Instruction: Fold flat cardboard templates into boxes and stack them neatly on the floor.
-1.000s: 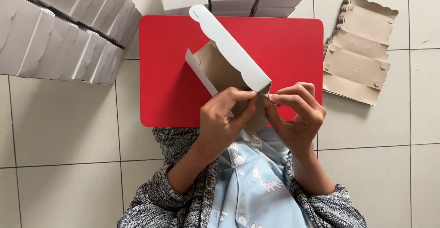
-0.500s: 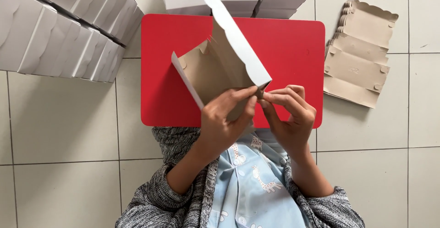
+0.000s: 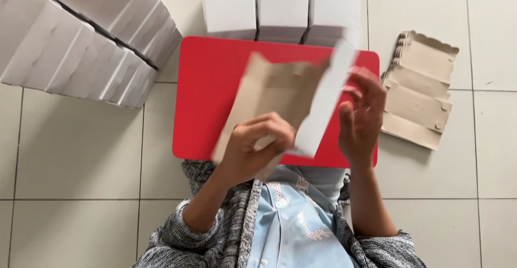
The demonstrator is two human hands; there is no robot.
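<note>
One unfolded box blank [image 3: 274, 93] is in hand above the red board [image 3: 207, 85], brown inner face toward the camera, its white scalloped flap [image 3: 323, 106] hanging down the right side; the piece is motion-blurred, so its creases cannot be read closely. The left hand [image 3: 253, 149] is clamped on the blank's lower edge, fingers curled over the front and thumb behind. The right hand [image 3: 363, 114] is beside the white flap with fingers spread and apart; whether any fingertip touches the card cannot be told through the blur. By judgement the piece is at an early stage: no wall stands up, no corner is locked, and the flap is loose. Finished work is plentiful: a long slanting stack of closed white boxes [image 3: 81, 42] lies at upper left on the tiled floor [image 3: 70, 155], and a further row of white boxes [image 3: 283, 7] sits just beyond the board's far edge. Remaining stock is a pile of flat brown blanks [image 3: 420, 90] with scalloped edges, on the floor just right of the board. Judged from these piles, the bulk of the folding is done, with the present blank and the small pile still outstanding.
</note>
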